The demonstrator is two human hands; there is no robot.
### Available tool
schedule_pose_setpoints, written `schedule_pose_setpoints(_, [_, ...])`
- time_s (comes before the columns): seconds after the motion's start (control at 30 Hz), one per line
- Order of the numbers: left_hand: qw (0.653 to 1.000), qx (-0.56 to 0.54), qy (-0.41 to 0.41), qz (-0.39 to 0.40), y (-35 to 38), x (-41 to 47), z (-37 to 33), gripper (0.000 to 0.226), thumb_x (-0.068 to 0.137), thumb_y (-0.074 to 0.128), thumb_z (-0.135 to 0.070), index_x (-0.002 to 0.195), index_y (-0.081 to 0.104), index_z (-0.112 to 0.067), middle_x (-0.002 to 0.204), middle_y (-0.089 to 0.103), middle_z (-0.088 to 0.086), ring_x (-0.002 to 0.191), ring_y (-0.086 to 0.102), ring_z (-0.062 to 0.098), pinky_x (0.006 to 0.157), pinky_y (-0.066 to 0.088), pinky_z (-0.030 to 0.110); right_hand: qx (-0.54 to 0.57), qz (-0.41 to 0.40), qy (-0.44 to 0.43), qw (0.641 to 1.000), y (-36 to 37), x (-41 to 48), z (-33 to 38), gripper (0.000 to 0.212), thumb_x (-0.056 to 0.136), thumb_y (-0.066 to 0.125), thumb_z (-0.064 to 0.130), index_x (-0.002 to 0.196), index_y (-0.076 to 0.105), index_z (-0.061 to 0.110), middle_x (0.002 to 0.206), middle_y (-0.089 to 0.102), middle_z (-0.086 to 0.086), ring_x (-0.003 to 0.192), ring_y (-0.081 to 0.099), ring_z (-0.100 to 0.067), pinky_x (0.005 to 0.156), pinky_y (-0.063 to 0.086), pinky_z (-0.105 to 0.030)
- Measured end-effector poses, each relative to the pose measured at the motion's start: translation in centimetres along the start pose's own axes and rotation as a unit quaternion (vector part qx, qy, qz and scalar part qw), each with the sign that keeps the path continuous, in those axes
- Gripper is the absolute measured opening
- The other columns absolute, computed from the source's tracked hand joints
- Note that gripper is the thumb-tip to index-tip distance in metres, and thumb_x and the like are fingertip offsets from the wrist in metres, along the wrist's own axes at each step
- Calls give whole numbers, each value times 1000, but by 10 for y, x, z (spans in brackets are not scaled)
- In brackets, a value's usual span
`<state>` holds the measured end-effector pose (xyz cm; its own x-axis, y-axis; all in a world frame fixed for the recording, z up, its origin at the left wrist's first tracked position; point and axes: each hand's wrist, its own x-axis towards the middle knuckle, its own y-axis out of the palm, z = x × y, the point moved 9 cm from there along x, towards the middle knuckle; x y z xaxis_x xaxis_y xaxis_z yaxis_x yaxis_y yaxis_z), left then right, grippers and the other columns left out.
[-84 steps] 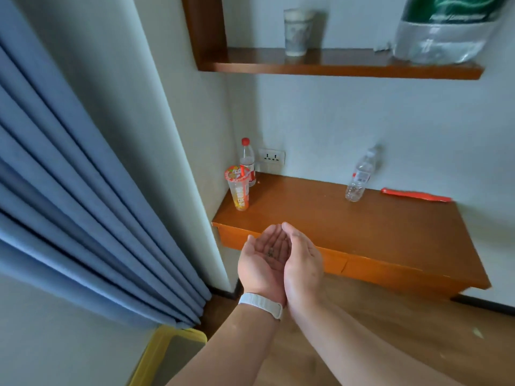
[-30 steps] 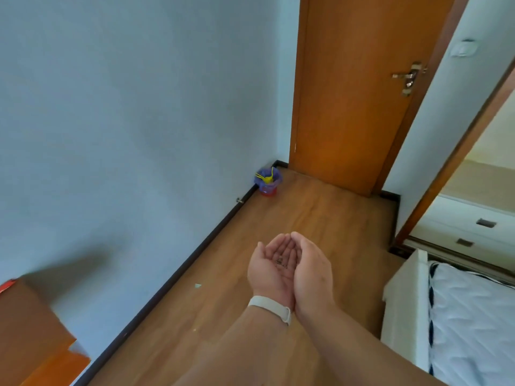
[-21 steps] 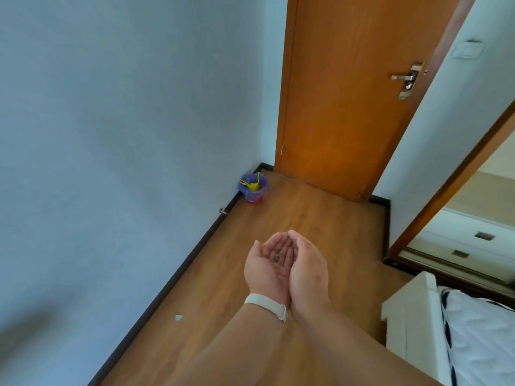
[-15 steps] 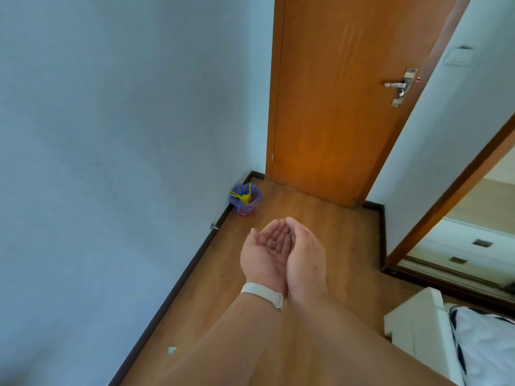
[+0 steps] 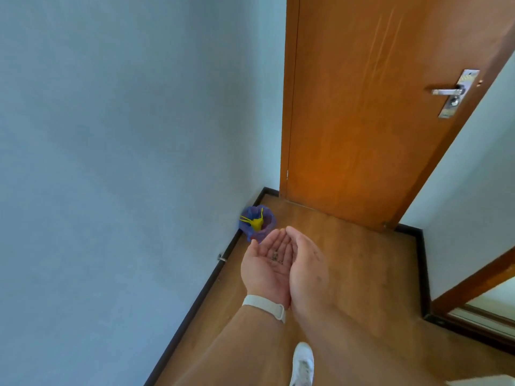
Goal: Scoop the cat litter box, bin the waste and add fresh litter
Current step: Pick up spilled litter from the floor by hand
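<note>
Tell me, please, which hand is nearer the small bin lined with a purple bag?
Left. The left hand nearly overlaps the bin in view; the right hand is cupped alongside, farther right.

Small dark litter granules (image 5: 276, 258), a sparse pinch, lie in hollow of two cupped palms: left hand (image 5: 264, 267) palm-up, right hand (image 5: 306, 270) pressed against it edge to edge, fingers curled upward. Hands held out above wood floor. Beyond fingertips, small bin (image 5: 257, 223) lined with blue-purple bag, yellow drawstring loops showing at open mouth, stands upright on floor in corner, against wall, beside door frame. Bin contents not discernible.
</note>
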<state>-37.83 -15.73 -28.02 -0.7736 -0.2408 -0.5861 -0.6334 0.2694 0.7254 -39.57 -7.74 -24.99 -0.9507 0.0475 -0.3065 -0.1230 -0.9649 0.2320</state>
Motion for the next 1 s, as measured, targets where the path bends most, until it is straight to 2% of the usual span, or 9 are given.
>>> schedule_pose_setpoints(0.1, [1000,-6,22,-10,43,57,-11,50,103,34,-32,111,64,7,106,70,24,93,72,32,82,56,39,26,28,21,999,22,71,14,24,100,48,21,101,72,20,90,75,7,81,70,1,65,53,-12])
schedule_pose_setpoints(0.2, [999,2,45,-19,90,102,-23,50,104,34,-31,113,61,9,110,69,25,99,69,34,90,53,40,34,49,16,998,41,132,45,25,100,48,18,96,72,18,83,74,9,74,68,5,60,49,-8])
schedule_pose_setpoints(0.37, [997,-17,72,-17,150,157,-38,49,103,35,-31,107,65,7,104,71,24,99,70,33,93,53,41,18,81,8,996,68,212,73,34,101,46,22,79,71,23,76,74,8,75,70,-3,63,52,-16])
schedule_pose_setpoints(0.5, [997,-19,72,-20,178,199,-42,49,103,35,-31,107,64,7,100,72,23,89,73,32,85,55,40,20,89,23,996,80,260,77,27,101,46,26,96,73,23,90,75,6,86,71,-5,77,55,-23])
schedule_pose_setpoints(0.67, [997,-14,58,-40,195,265,-46,50,103,35,-33,109,66,5,104,71,22,91,72,31,80,58,39,-35,86,32,995,100,331,64,30,102,41,35,110,70,30,102,73,10,98,68,-6,90,55,-30])
schedule_pose_setpoints(0.83, [998,-18,31,-52,212,357,-52,50,103,35,-31,108,66,6,104,71,23,93,72,31,86,55,40,-67,62,34,995,123,416,49,31,102,39,37,104,70,34,98,73,12,95,68,-4,86,56,-26])
schedule_pose_setpoints(1.0, [998,-28,-16,-48,226,468,-58,51,104,33,-33,107,66,6,107,71,22,97,71,31,89,53,39,-73,48,77,993,153,518,12,34,98,42,42,115,69,30,111,72,6,107,66,-11,97,52,-40])
